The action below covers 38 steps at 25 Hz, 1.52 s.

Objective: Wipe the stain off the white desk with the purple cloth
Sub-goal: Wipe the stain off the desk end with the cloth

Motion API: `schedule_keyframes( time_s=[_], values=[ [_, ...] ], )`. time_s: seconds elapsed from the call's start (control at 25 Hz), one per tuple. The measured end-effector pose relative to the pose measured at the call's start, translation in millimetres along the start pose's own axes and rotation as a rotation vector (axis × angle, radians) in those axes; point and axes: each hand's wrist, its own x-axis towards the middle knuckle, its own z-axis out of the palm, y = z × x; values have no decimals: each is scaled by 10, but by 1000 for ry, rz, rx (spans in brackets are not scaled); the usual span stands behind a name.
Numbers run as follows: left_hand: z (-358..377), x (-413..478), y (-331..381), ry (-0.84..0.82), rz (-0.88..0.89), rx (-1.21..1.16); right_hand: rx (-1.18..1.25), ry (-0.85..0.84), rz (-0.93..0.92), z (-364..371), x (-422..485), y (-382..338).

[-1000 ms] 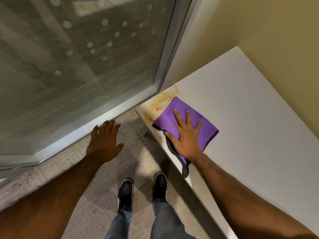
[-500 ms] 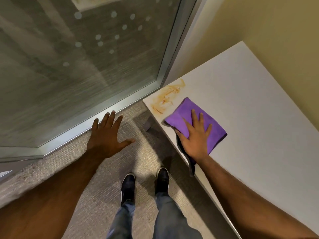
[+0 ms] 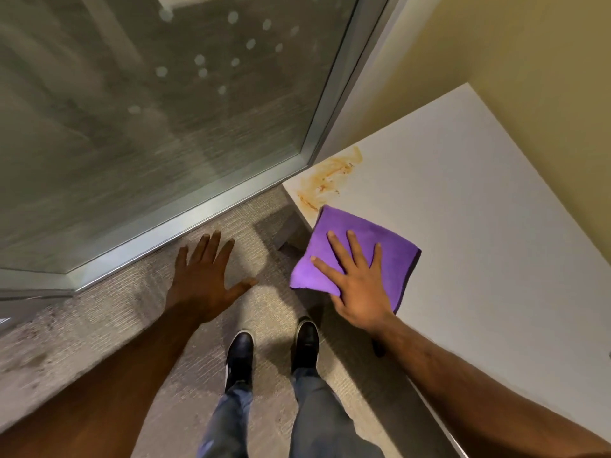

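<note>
An orange-brown smeared stain (image 3: 325,180) lies on the near-left corner of the white desk (image 3: 479,209). The folded purple cloth (image 3: 390,246) lies just below the stain, and its left part hangs over the desk's front edge. My right hand (image 3: 358,285) presses flat on the cloth with fingers spread. My left hand (image 3: 203,276) hovers over the carpet to the left, fingers apart, holding nothing.
A glass wall with a metal frame (image 3: 205,206) runs along the left, meeting the desk corner. A yellow wall (image 3: 529,54) backs the desk. My two black shoes (image 3: 239,355) stand on the grey carpet (image 3: 99,325) beside the desk's front edge.
My right hand has drawn the cloth back toward me, off the stain. The whole smear is now uncovered. My left hand has stayed over the carpet.
</note>
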Motion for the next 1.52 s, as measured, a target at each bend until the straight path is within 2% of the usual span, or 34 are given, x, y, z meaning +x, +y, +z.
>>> schedule_keyframes(
  time_s=[0.28, 0.4, 0.48, 0.6, 0.68, 0.84, 1.16, 1.32, 1.52],
  values=[
    [78, -182, -193, -1, -78, -55, -66, -77, 55, -181, 1190, -259],
    [30, -226, -327, 1, -135, -86, -48, -72, 11, -217, 1005, -278],
    [39, -230, -326, -14, -145, -94, -66, -79, -5, -151, 542, -224],
    [47, -197, -340, -24, -144, -117, -101, -79, 8, -33, -114, -188],
    [40, -164, -356, -10, -140, -125, -157, -107, 37, 1, -236, -189],
    [-13, -129, -384, 29, -144, -139, -185, -148, 119, -52, 163, -298],
    [-18, -222, -382, 30, -114, -94, -142, -57, 158, -154, 1538, -518],
    [73, -333, -363, 4, -130, -72, -123, -34, 122, -112, 1455, -479],
    [88, -324, -256, -34, -112, -65, -106, -60, 141, -41, 704, -382]
  ],
)
